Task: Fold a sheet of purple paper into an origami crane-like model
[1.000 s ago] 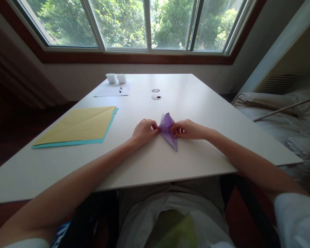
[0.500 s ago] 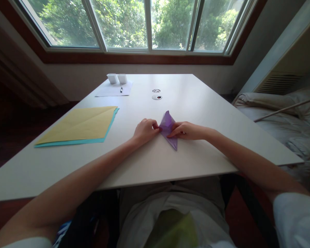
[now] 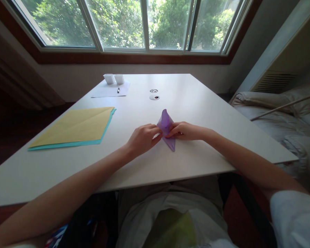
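A small folded sheet of purple origami paper [image 3: 165, 120] is on the white table in front of me, one point facing away and a narrow point facing me. My left hand [image 3: 144, 137] is at its left edge, thumb and fingertips coming together on the paper. From the other side my right hand [image 3: 187, 131] grips the paper's middle between thumb and fingers. Its fingertips cover part of the folds, so the creases beneath cannot be made out.
Yellow paper [image 3: 74, 125] lies over a turquoise sheet [image 3: 93, 142] on the left. Farther back, two white cups [image 3: 109, 79] and a pen [image 3: 118, 90] rest on white paper [image 3: 103, 91]. Two round fittings [image 3: 154, 97] are set in the table [image 3: 196, 103].
My left hand's fingers have loosened from a tight curl and stretched out along the paper's left edge. The right hand keeps its hold. The view has shifted slightly.
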Action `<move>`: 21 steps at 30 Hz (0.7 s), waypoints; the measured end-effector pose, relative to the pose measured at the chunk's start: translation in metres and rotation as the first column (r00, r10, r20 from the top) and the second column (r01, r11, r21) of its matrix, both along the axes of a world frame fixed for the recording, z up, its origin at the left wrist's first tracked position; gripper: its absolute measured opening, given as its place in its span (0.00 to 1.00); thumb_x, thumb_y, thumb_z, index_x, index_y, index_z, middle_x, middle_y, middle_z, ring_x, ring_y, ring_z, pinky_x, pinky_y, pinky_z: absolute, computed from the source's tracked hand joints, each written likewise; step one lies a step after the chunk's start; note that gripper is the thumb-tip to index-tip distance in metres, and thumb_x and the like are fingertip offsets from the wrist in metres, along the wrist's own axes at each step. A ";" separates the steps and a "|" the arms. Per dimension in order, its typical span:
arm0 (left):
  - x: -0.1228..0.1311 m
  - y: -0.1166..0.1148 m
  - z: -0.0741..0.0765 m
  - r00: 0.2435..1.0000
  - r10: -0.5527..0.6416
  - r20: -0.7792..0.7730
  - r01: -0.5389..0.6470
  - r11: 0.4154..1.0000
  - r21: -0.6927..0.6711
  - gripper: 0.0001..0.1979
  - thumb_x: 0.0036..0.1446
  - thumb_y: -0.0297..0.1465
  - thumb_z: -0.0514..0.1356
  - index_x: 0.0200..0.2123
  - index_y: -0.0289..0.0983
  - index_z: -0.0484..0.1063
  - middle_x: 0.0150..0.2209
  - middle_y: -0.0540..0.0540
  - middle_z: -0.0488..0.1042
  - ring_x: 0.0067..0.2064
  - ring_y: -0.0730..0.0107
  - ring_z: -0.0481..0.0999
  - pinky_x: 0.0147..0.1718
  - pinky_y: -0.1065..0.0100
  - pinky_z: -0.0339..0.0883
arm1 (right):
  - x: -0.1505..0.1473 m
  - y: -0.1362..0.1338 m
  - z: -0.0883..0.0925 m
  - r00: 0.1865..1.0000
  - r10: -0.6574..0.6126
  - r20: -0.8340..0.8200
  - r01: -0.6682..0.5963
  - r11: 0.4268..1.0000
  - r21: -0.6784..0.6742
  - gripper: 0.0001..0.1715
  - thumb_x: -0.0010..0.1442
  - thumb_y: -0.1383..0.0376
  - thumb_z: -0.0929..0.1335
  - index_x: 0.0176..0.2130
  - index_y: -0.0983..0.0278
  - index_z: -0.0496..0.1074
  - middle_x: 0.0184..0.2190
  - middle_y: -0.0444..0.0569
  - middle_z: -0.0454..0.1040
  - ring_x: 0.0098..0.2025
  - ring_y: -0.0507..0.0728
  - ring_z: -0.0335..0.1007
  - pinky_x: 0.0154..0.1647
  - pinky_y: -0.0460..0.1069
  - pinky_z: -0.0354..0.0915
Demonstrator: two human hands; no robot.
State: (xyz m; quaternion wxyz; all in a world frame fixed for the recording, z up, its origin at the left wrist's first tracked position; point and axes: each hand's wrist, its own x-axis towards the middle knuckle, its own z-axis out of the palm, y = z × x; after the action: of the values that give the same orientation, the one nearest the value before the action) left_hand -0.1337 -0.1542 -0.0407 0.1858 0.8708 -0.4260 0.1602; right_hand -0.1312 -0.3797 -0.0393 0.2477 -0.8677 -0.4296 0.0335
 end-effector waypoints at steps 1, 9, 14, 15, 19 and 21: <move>-0.002 0.000 -0.002 0.999 -0.046 -0.015 0.046 0.998 0.032 0.11 0.59 0.32 0.52 0.36 0.39 0.74 0.37 0.46 0.76 0.39 0.66 0.74 0.39 0.67 0.66 | 0.000 0.000 0.000 1.000 0.002 -0.001 -0.002 1.000 0.004 0.17 0.55 0.74 0.63 0.41 0.64 0.76 0.39 0.52 0.72 0.37 0.52 0.69 0.41 0.46 0.64; -0.004 0.002 -0.011 0.981 -0.171 -0.093 0.183 0.972 0.146 0.15 0.61 0.30 0.48 0.43 0.40 0.74 0.46 0.47 0.75 0.48 0.65 0.73 0.48 0.66 0.66 | 0.000 -0.002 0.001 0.999 -0.021 0.036 0.021 1.000 0.000 0.17 0.56 0.71 0.64 0.46 0.64 0.72 0.39 0.51 0.72 0.34 0.50 0.67 0.36 0.45 0.63; -0.008 0.002 -0.009 0.981 -0.171 -0.094 0.184 0.972 0.144 0.16 0.60 0.29 0.48 0.44 0.38 0.73 0.48 0.47 0.74 0.49 0.66 0.72 0.49 0.67 0.66 | -0.001 -0.002 0.001 0.999 -0.018 0.046 0.018 1.000 0.006 0.19 0.57 0.71 0.64 0.48 0.64 0.71 0.40 0.51 0.72 0.32 0.50 0.65 0.35 0.44 0.63; -0.009 0.002 -0.009 0.981 -0.172 -0.095 0.184 0.973 0.143 0.15 0.60 0.28 0.48 0.44 0.38 0.73 0.48 0.47 0.74 0.49 0.66 0.72 0.49 0.67 0.66 | -0.002 -0.002 0.000 0.999 -0.021 0.046 0.021 1.000 0.008 0.19 0.57 0.71 0.64 0.48 0.65 0.71 0.40 0.51 0.72 0.32 0.50 0.65 0.35 0.45 0.63; -0.005 0.005 -0.005 0.991 -0.100 -0.086 0.111 0.985 0.130 0.14 0.58 0.28 0.51 0.43 0.39 0.74 0.45 0.47 0.75 0.46 0.65 0.74 0.46 0.65 0.67 | -0.002 -0.002 0.001 0.999 -0.035 0.038 0.034 0.999 0.007 0.19 0.57 0.71 0.64 0.48 0.65 0.71 0.42 0.52 0.72 0.34 0.51 0.66 0.36 0.45 0.63; 0.002 0.008 -0.004 0.998 0.005 -0.068 0.002 0.995 0.100 0.13 0.57 0.29 0.52 0.41 0.39 0.74 0.42 0.47 0.77 0.42 0.64 0.76 0.43 0.64 0.68 | -0.002 -0.001 0.001 0.999 -0.037 0.029 0.037 0.999 0.005 0.19 0.56 0.71 0.64 0.49 0.64 0.71 0.42 0.52 0.71 0.34 0.51 0.66 0.36 0.45 0.64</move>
State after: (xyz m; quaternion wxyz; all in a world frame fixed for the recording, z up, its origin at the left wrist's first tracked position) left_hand -0.1314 -0.1458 -0.0448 0.1564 0.8843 -0.4262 0.1088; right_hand -0.1334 -0.3811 -0.0384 0.2441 -0.8754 -0.4169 0.0154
